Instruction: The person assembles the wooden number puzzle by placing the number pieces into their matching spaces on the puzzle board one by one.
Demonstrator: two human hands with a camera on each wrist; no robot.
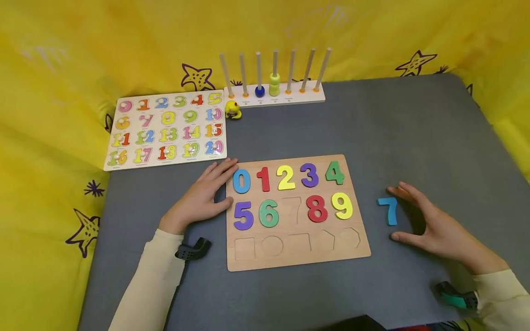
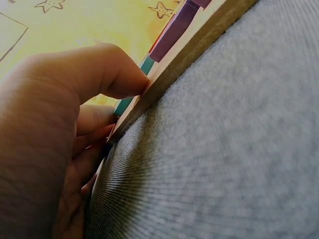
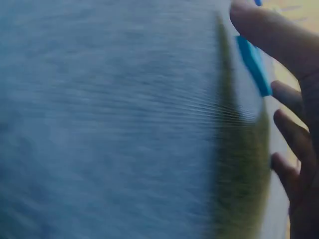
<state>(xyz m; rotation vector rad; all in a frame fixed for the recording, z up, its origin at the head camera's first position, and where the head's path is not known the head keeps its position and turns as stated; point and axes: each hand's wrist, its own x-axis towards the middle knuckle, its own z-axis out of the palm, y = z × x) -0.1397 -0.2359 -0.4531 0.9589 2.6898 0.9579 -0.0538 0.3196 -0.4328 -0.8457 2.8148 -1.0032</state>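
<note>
Lying on the grey table (image 1: 414, 138), the wooden number board (image 1: 298, 250) is braced at its edge by the left hand (image 1: 203, 197), fingers straight. Beside it the right hand (image 1: 434, 227) spreads wide around the blue 7 (image 1: 388, 210), seemingly not touching; a careless grab could nudge it away.

cream long sleeves (image 1: 149, 280), a black wrist mount (image 1: 191, 249), a teal one (image 1: 454, 298).

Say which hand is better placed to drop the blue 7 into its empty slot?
Right. The right hand is cupped open beside the blue 7, off the board's right edge. The left hand rests on the board at its left edge, steadying it.
</note>
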